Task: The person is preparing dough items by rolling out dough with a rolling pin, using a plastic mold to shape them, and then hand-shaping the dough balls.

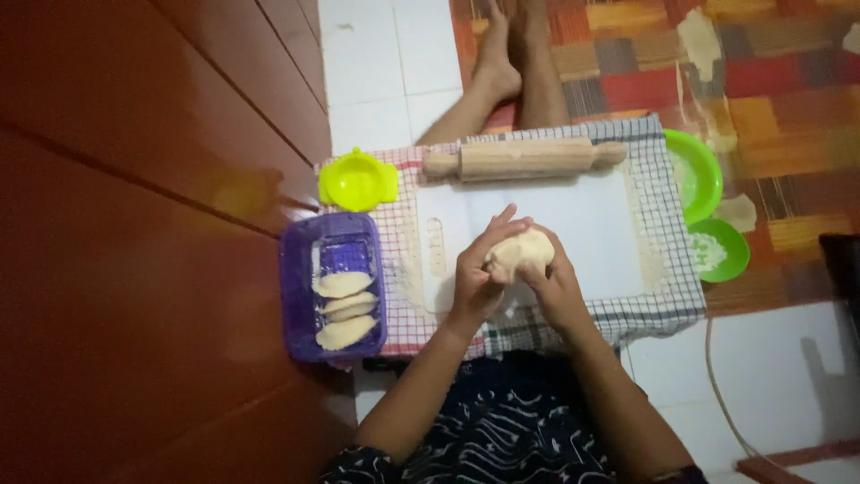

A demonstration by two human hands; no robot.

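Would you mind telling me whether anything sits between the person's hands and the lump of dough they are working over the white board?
Nothing visible does. The left hand and right hand already cup the dough directly, above the white board. The rolling pin lies beyond, apart from the hands.

Place: a home, with cooking done on the floor.
Floor: white tiles (376, 54), a bright patchwork mat (788, 99) at far right.
Left: a dark red wooden wall or door (134, 224).
Work spot: a checked cloth (667, 296) spread on the floor, white board (591, 233) on it.
Kitchen gear: wooden rolling pin (524, 159), green bowls (708, 175), purple tray (300, 296).
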